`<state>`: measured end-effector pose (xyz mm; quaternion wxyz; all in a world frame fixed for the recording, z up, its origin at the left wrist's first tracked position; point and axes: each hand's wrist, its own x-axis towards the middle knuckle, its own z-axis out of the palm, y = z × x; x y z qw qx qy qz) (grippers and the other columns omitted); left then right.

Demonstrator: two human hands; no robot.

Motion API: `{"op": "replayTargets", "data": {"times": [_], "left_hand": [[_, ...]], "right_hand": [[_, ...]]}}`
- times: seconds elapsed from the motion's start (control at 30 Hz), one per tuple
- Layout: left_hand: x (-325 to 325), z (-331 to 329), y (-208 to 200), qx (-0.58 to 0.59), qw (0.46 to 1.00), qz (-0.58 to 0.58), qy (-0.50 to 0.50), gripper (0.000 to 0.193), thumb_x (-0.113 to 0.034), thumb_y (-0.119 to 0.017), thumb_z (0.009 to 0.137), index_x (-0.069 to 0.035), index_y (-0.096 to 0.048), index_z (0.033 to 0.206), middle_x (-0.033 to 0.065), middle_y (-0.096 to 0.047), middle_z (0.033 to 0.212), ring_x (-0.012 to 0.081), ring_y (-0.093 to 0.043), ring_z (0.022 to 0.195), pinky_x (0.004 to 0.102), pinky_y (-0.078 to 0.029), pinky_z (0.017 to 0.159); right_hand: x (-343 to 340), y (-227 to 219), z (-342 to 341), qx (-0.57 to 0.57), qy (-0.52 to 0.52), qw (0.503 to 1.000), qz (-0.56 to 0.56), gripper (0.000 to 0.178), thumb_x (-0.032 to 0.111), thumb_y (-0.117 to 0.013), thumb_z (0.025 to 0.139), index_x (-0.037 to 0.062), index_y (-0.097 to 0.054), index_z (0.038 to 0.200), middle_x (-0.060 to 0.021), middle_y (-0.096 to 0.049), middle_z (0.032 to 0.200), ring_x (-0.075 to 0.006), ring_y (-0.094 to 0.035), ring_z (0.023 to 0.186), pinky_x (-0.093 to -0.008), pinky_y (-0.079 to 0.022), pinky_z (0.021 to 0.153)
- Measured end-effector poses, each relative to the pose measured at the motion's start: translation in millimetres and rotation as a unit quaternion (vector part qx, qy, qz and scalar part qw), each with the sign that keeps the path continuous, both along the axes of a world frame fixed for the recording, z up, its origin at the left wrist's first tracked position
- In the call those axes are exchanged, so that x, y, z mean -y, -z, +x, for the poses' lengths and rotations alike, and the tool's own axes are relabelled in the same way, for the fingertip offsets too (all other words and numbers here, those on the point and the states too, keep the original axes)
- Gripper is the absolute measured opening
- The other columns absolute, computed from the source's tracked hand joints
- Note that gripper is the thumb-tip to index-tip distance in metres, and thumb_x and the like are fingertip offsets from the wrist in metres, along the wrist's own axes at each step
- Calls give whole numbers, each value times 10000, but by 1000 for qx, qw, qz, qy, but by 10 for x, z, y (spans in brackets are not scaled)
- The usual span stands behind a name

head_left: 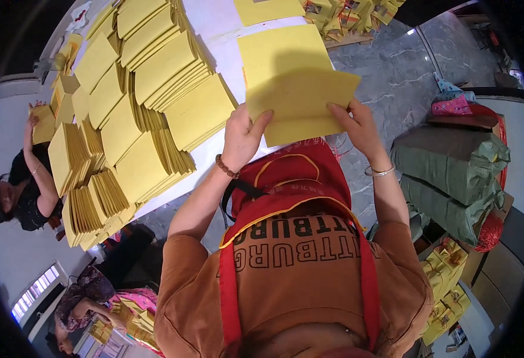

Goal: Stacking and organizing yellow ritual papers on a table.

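Note:
A yellow paper sheet [301, 98] is stretched between my two hands, with a crease across it near my thumbs. My left hand [244, 132] grips its left edge, thumb on top and the other fingers mostly hidden. On the opposite edge, my right hand [360, 128] pinches the paper the same way, its fingers partly behind it. Beneath and beyond the held sheet lies flat yellow paper [277, 48] on the white table [220, 45]. How many sheets lie there I cannot tell.
Rows of folded yellow paper stacks [172, 65] cover the table's left side. Bundled yellow packets [351, 15] sit beyond it. Green wrapped bales [447, 161] stand at the right. One person [26, 185] handles yellow paper at the far left; another [86, 298] bends at lower left.

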<state>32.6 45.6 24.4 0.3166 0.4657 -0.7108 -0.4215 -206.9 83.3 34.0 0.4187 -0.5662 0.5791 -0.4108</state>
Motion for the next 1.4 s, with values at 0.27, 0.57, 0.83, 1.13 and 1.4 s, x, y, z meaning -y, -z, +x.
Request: {"op": "replayTargets", "data": {"times": [0.27, 0.57, 0.83, 1.13, 1.4], "left_hand": [[151, -23, 97, -79, 988, 127, -45, 328, -185, -496, 890, -2, -462, 1160, 67, -568, 707, 109, -481, 592, 274, -410, 560], [59, -88, 298, -191, 973, 94, -94, 447, -109, -496, 881, -11, -321, 1281, 66, -591, 902, 103, -517, 661, 264, -435, 592], [-63, -176, 146, -276, 920, 167, -223, 398, -31, -577, 820, -6, -428, 1188, 41, -583, 892, 112, -497, 764, 255, -392, 661], [-102, -70, 222, -83, 983, 22, -164, 174, -63, -616, 809, -18, -542, 960, 14, -471, 644, 109, -393, 573, 243, -321, 544], [7, -89, 226, -191, 948, 161, -197, 369, -46, -581, 840, -15, -394, 1156, -54, -396, 576, 19, -312, 524, 175, -259, 483]], "right_hand": [[149, 27, 50, -14, 18, 999, 40, 357, 261, -511, 883, 24, -476, 1147, -150, -615, 859, -197, -599, 765, -304, -444, 662], [155, 62, 153, -21, 25, 999, 1, 550, 229, -589, 833, 24, -334, 1275, -147, -608, 1017, -238, -599, 918, -312, -450, 759], [26, 75, 137, 36, 83, 996, 15, 651, 55, -647, 771, 34, -293, 1317, -126, -601, 1005, -181, -573, 917, -290, -452, 770], [37, 68, 100, -108, 72, 991, -8, 371, 58, -667, 752, 23, -558, 1105, -103, -611, 906, -177, -573, 780, -270, -435, 689], [206, -34, 180, -102, 101, 988, 60, 394, 74, -675, 747, 42, -568, 1124, -36, -514, 727, -65, -329, 523, -215, -298, 460]]}}
